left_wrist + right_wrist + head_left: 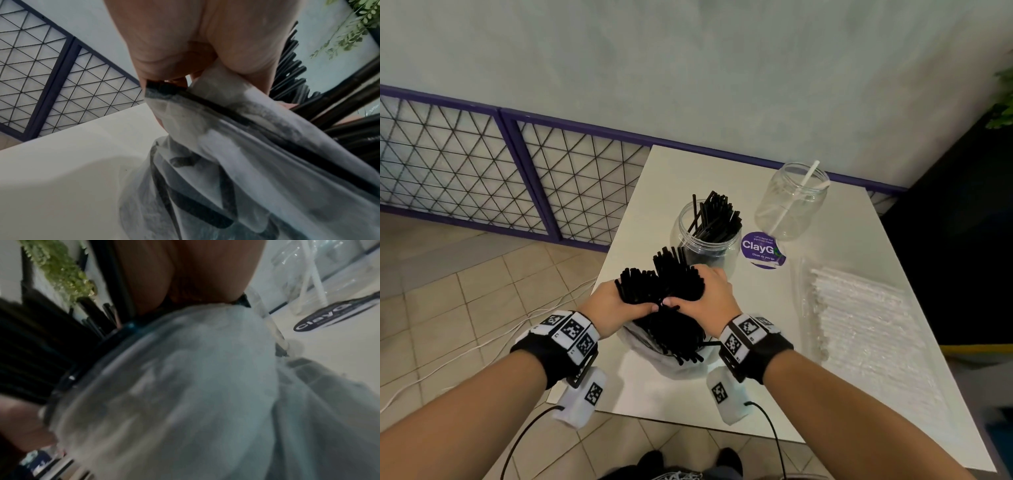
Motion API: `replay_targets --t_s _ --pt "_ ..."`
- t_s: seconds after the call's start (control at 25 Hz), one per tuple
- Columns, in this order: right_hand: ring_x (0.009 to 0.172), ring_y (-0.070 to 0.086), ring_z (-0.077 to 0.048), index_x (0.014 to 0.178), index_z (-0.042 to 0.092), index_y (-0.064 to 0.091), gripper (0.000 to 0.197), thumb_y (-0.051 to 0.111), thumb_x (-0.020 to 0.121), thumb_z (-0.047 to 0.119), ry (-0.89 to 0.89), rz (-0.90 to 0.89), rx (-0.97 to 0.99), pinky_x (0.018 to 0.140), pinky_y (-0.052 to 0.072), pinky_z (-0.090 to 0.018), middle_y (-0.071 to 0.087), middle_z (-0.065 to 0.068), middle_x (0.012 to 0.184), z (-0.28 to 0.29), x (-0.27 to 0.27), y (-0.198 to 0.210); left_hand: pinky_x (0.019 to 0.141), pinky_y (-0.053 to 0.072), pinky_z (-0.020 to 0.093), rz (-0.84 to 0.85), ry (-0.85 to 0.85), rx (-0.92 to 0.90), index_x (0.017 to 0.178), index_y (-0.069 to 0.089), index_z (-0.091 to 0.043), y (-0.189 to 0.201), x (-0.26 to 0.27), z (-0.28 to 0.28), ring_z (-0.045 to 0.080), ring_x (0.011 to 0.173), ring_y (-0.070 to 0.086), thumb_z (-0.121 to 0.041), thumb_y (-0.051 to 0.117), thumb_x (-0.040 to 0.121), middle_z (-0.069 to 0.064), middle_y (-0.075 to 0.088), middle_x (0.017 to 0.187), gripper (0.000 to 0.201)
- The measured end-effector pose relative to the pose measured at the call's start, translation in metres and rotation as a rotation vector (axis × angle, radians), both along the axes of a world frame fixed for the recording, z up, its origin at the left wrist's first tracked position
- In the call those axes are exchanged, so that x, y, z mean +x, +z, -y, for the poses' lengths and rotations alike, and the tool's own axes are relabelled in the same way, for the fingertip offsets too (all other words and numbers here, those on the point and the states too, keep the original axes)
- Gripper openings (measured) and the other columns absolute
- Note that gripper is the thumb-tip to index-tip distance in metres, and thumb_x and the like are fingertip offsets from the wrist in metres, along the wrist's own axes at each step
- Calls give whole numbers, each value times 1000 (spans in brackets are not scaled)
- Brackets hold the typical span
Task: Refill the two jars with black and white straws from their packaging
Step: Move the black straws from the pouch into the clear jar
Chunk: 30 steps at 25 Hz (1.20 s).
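Both hands grip one thick bundle of black straws (661, 287) that sticks up out of its clear plastic bag (671, 363) on the white table (842, 233). My left hand (616, 305) holds the bundle's left side, my right hand (709, 298) its right side. In the left wrist view the left hand (185, 48) also pinches the bag (236, 154) against the black straws (339, 105). Just behind the bundle a clear jar (703, 240) holds several black straws. A second clear jar (791, 202) further right holds a single white straw (810, 174).
A clear pack of white straws (859, 325) lies along the table's right side. A round purple sticker (762, 250) sits between the jars. A purple mesh fence (482, 164) stands left of the table, with a white cable (482, 342) on the tiled floor.
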State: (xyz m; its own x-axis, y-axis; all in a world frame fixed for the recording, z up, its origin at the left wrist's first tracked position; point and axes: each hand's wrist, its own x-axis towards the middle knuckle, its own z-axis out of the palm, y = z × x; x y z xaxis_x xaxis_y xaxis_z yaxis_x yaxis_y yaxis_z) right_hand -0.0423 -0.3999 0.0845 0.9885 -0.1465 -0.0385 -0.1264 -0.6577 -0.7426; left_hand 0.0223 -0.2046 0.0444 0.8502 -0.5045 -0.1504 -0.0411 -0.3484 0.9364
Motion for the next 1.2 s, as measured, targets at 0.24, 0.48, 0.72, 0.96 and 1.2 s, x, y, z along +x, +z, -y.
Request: replay_targets --t_s 0.24,0.48,0.72,0.96,1.2 --pt "75 61 11 97 21 58 25 75 79 14 -51 38 415 68 46 -6 64 11 86 7 -2 23 90 53 48 3 39 35 91 70 -25 -13 7 -9 17 90 68 -53 78 57 -2 74 88 44" --pt "72 61 3 80 13 61 18 64 82 -4 -62 127 564 68 47 -10 64 5 78 19 -6 61 87 53 46 32 36 92 91 68 -27 -13 9 -11 18 91 68 -60 75 55 -3 72 89 49" --pt "81 68 -22 80 11 59 18 63 83 -6 -67 233 726 78 55 -31 69 -1 75 29 -3 87 87 53 43 49 24 108 91 67 -24 -2 4 -6 17 89 66 -61 71 53 -2 71 88 52" --pt "87 67 -28 88 9 59 13 61 84 -3 -34 283 838 90 52 -42 70 -6 81 51 -2 104 89 51 47 33 35 131 93 69 -21 0 2 -7 20 92 66 -62 70 52 2 72 91 58" --pt "76 63 -22 90 7 55 12 56 82 -2 -20 437 1030 80 52 -35 64 -5 77 71 3 140 88 52 46 35 34 164 92 68 -25 1 2 -9 19 91 67 -63 71 54 0 71 91 53"
